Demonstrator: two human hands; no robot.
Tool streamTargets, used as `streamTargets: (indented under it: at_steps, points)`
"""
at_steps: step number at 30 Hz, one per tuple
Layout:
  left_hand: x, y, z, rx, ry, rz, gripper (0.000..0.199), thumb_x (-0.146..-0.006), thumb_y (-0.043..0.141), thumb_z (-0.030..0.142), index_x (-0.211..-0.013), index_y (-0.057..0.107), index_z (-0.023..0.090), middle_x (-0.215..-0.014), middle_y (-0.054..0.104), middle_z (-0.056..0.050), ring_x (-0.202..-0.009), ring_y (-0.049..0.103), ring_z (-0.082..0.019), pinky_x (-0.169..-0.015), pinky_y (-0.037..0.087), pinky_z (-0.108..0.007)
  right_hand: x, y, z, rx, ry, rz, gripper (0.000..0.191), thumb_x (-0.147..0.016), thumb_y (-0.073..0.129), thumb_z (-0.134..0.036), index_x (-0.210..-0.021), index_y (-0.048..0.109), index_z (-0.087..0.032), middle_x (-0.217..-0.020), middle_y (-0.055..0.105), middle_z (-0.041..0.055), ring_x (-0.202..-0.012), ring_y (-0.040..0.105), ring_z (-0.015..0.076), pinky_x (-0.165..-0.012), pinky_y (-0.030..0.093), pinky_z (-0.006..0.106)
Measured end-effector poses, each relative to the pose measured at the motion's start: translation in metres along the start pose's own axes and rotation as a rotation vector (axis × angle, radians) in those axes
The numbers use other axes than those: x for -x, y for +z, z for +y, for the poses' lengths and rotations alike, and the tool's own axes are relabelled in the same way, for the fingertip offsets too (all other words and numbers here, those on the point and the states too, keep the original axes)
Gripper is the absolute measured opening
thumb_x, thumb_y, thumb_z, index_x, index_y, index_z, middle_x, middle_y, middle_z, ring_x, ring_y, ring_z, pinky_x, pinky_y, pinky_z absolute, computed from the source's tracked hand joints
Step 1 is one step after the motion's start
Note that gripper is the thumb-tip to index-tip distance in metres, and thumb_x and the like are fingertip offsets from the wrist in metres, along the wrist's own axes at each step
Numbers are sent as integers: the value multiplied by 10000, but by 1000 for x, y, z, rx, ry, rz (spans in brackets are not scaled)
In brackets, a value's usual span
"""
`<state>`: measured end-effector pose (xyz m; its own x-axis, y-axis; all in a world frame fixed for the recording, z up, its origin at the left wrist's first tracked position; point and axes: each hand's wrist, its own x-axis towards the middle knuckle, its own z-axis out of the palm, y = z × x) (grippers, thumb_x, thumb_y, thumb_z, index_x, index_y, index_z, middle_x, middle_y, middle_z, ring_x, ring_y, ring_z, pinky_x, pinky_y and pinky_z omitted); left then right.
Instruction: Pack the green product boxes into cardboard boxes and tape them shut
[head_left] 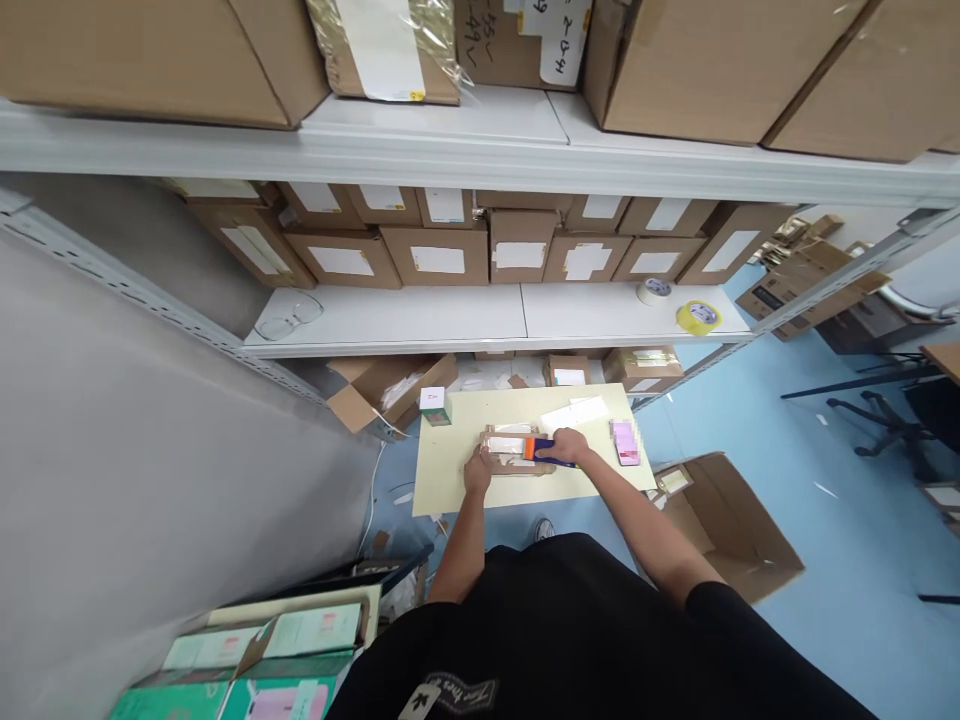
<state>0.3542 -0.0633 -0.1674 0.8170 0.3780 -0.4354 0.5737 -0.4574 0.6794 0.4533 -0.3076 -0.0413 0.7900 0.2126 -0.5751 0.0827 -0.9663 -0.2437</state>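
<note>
Brown cardboard formed the parcel (514, 464) that we saw, in the head view, near the middle of the pale yellow worktop (446, 475). Our left hand (478, 470) gripped its nine o'clock end, and our right hand (564, 447), towards three o'clock, was wrapped round an orange-and-blue tape dispenser (531, 448) whose orange end lay over the parcel. Pale or clear strips already covered part of its top, so we judged the taping partly done; brown card showed beside them, and we could not tell whether any strip had been cut. Loose white papers (576, 413) lay between one and two o'clock, a small green-and-white box (435, 405) stood at ten, and a pink phone-like thing (625, 443) lay at three.
</note>
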Motion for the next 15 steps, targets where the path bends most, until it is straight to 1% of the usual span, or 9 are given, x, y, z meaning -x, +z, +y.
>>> streamTargets:
  at_steps: [2, 4, 5, 7, 8, 9, 11, 13, 15]
  points:
    - [-1, 1, 1, -24, -3, 2, 505, -1090, 338, 423, -1405, 595, 122, -1186, 748, -186, -1132, 692, -336, -1028, 483, -453, 8, -13, 39, 26, 61, 19, 624, -669, 825, -716, -914, 777, -144, -992, 783, 183, -915, 732, 294, -717, 486, 313]
    - [-1, 0, 3, -48, -7, 7, 501, -1092, 339, 421, -1410, 588, 125, -1177, 750, -178, -1138, 690, -335, -1034, 478, -453, 17, -25, 79, 73, 88, 45, 616, -706, 809, -709, -916, 771, -131, -992, 771, 202, -904, 721, 286, -716, 475, 324]
    - [-2, 0, 4, -56, -7, 8, 502, -1093, 335, 420, -1415, 584, 127, -1182, 748, -175, -1145, 688, -336, -1036, 477, -452, 21, -29, 96, 97, 107, 39, 609, -718, 806, -702, -914, 768, -126, -986, 765, 211, -893, 716, 282, -710, 473, 329]
    - [-2, -1, 6, -70, -12, 8, 510, -1096, 322, 417, -1425, 577, 123, -1196, 743, -178, -1159, 683, -343, -1032, 479, -459, 25, -33, 120, 114, 131, 27, 598, -730, 806, -691, -919, 762, -125, -983, 759, 214, -878, 711, 272, -702, 475, 331]
    - [-2, -1, 7, -77, -17, 7, 517, -1097, 316, 418, -1430, 574, 119, -1201, 741, -184, -1162, 682, -350, -1026, 483, -466, 25, -31, 124, 114, 141, 27, 592, -725, 817, -679, -924, 760, -125, -985, 757, 212, -883, 711, 272, -703, 479, 330]
    - [-2, -2, 7, -85, -24, 7, 522, -1096, 313, 421, -1433, 574, 119, -1204, 740, -189, -1161, 684, -356, -1018, 489, -471, 23, -27, 125, 111, 148, 30, 581, -714, 834, -659, -931, 760, -125, -991, 758, 208, -894, 714, 278, -708, 485, 330]
    - [-3, -2, 8, -96, -42, 13, 520, -1091, 327, 436, -1427, 587, 136, -1192, 748, -182, -1143, 694, -355, -1004, 502, -473, 14, -13, 113, 106, 164, 42, 546, -687, 872, -595, -947, 762, -127, -1009, 764, 200, -932, 722, 301, -726, 501, 331]
    - [-3, -3, 8, -102, -50, 26, 501, -1084, 358, 451, -1413, 605, 166, -1178, 761, -154, -1122, 705, -339, -999, 508, -461, 0, 8, 89, 91, 187, 38, 475, -705, 867, -526, -962, 771, -139, -1010, 775, 192, -947, 738, 312, -737, 523, 325]
    - [-3, -3, 8, -104, -50, 36, 487, -1079, 385, 456, -1414, 611, 185, -1171, 769, -130, -1109, 712, -322, -1000, 511, -447, -15, 30, 60, 51, 231, 37, 431, -761, 820, -478, -1020, 778, -136, -1051, 777, 202, -974, 750, 320, -758, 549, 331]
